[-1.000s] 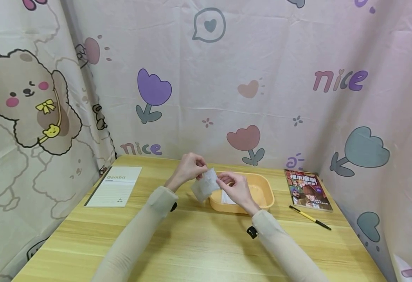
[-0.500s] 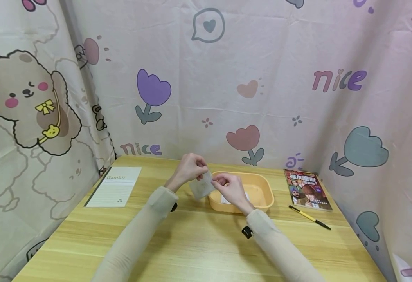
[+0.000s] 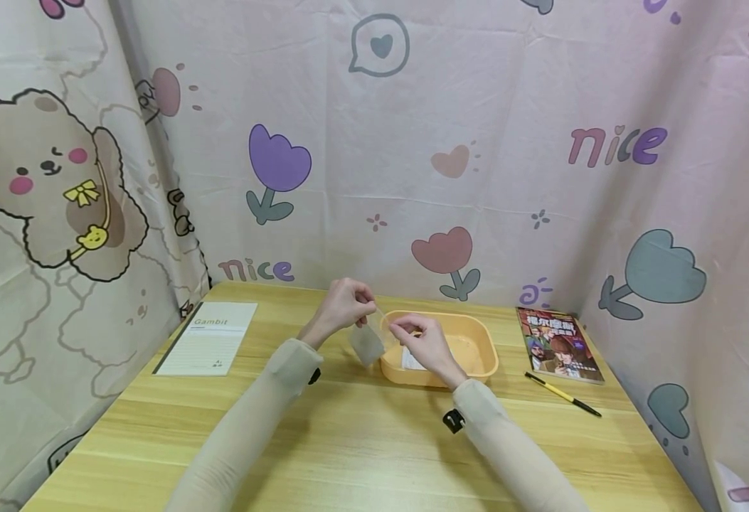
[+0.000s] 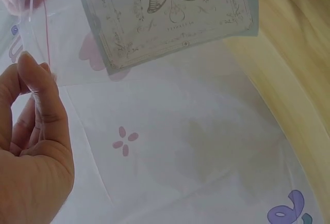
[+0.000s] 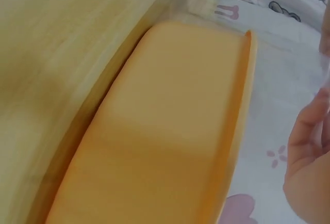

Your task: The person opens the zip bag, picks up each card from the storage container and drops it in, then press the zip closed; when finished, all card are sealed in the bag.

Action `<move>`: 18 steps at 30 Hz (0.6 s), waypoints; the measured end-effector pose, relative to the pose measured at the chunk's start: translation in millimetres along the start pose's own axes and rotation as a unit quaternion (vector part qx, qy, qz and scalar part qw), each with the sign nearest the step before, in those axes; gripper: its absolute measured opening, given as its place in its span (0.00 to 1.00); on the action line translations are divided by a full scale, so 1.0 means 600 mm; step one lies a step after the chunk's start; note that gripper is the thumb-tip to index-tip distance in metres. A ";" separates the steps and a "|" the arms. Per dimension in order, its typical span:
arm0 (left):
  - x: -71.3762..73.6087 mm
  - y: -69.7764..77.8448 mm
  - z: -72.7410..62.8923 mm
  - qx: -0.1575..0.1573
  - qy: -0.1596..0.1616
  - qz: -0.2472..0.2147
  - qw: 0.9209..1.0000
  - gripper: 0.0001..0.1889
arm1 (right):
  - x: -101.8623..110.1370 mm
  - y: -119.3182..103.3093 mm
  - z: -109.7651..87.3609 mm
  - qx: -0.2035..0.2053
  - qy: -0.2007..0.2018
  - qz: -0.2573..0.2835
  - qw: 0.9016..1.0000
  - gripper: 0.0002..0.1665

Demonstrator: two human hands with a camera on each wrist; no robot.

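Observation:
Over the left end of the yellow-orange plastic tub [image 3: 480, 340], my two hands hold a small clear zip bag [image 4: 66, 64] between them. A pale grey-blue card with a butterfly print [image 4: 170, 15] shows inside the lower part of the bag; in the head view this card [image 3: 368, 345] hangs tilted below the fingers. My left hand [image 3: 343, 307] pinches the bag near its red zip line. Opposite it, my right hand [image 3: 430, 347] pinches the other side of the bag's top. A white paper-like piece [image 3: 410, 360] lies in the tub, partly hidden by the right hand.
A white notebook marked Gambit [image 3: 209, 338] lies at the table's left. On the right are a colourful comic-style book [image 3: 560, 346] and a yellow and black pen [image 3: 562, 394]. A printed curtain [image 3: 361, 156] hangs behind the wooden table [image 3: 361, 441].
The card has dropped from between the hands to hang lower, and the clear top of the bag now shows. My right hand moved slightly left, then slightly back; my left hand stayed nearly still.

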State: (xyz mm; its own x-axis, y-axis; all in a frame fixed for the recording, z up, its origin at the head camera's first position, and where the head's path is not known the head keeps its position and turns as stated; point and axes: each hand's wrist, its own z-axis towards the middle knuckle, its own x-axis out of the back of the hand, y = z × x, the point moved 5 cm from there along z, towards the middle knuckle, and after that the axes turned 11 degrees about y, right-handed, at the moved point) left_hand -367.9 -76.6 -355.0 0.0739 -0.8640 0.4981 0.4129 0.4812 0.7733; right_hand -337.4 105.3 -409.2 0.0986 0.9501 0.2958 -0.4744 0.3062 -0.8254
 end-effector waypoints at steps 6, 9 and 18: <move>0.005 -0.005 -0.001 0.006 0.006 0.007 1.000 0.04 | 0.022 0.019 0.006 -0.041 -0.028 0.054 0.997 0.12; 0.007 -0.006 0.000 0.006 0.007 0.007 1.000 0.04 | 0.039 0.026 0.010 -0.051 -0.036 0.069 0.996 0.11; 0.009 -0.009 0.002 -0.001 0.008 0.007 1.000 0.04 | 0.096 0.012 0.015 -0.059 -0.051 0.056 0.995 0.12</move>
State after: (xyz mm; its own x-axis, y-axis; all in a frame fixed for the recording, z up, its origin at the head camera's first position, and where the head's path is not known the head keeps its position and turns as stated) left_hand -370.5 -83.8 -355.9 0.0936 -0.8590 0.5034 0.4131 0.4935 0.7654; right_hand -343.2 161.5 -394.0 -0.0412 0.9698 0.2404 -0.3700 0.2086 -0.9053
